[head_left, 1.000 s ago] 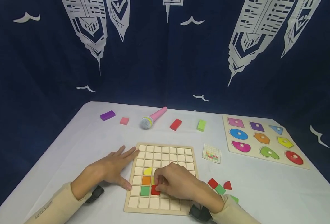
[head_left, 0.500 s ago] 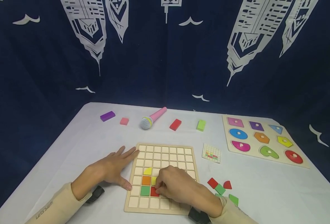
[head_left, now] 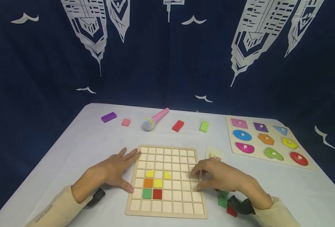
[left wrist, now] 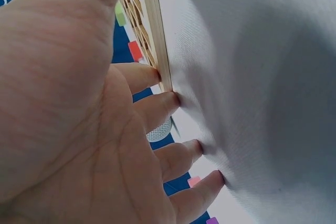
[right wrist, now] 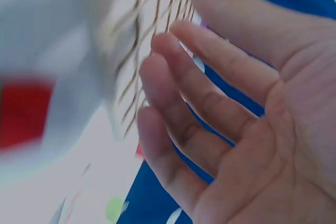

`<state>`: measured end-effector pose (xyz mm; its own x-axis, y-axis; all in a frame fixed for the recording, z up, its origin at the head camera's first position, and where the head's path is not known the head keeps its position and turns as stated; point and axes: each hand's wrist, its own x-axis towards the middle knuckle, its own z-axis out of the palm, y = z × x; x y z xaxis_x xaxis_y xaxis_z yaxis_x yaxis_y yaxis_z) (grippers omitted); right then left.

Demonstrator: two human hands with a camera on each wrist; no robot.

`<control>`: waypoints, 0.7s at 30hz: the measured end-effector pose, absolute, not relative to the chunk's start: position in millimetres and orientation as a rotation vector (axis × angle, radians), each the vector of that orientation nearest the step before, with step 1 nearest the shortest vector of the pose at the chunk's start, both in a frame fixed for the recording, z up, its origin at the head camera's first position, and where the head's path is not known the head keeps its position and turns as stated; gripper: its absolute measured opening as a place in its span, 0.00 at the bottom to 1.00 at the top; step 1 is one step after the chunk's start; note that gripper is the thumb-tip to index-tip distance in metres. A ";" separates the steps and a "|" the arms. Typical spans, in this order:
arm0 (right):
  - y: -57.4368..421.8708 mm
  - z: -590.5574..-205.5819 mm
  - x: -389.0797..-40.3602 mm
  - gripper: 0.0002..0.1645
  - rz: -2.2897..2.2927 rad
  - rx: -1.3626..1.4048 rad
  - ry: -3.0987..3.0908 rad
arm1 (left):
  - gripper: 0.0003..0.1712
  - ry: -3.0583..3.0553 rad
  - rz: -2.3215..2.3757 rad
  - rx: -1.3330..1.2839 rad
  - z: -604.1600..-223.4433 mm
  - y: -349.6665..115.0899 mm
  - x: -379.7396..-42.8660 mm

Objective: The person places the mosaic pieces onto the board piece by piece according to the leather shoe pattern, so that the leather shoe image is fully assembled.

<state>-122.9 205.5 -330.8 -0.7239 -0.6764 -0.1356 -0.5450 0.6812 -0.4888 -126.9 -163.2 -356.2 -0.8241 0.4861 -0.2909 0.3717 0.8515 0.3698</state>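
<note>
A wooden grid board (head_left: 186, 196) lies flat on the white table. In its cells sit two yellow quarter-round tiles (head_left: 167, 175), an orange tile (head_left: 148, 183), a yellow square tile (head_left: 157, 183), a green tile (head_left: 147, 193) and a red tile (head_left: 157, 194). My left hand (head_left: 112, 170) spreads at the board's left side, fingertips by its edge and on the cloth. Over the right edge hovers my right hand (head_left: 225, 176), fingers loosely bent with nothing between them in the right wrist view. Under its wrist, loose green tiles (head_left: 222, 201) and red tiles (head_left: 232, 210) are partly hidden.
A small pattern card (head_left: 213, 151) lies beyond my right hand, partly covered. Farther right is a shape puzzle board (head_left: 252, 148) with knobbed pieces. Along the back are a pink toy microphone (head_left: 155, 119) and purple (head_left: 108, 117), pink (head_left: 126, 122), red (head_left: 178, 126) and green (head_left: 204, 126) blocks.
My right hand has left the red tile in its cell and moved right to the board's edge, uncovering the second yellow quarter-round tile. My left hand stays in place.
</note>
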 end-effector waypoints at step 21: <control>251.4 -339.5 -129.1 0.17 -0.619 -0.558 2.557 | 0.74 2.645 0.451 0.658 -355.1 -164.0 -127.2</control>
<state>-129.1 251.4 -339.5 -0.8176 -0.4753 -0.3250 -0.2741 0.8176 -0.5063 -127.2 -164.0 -355.1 -0.8194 0.5006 -0.2793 0.3797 0.8390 0.3898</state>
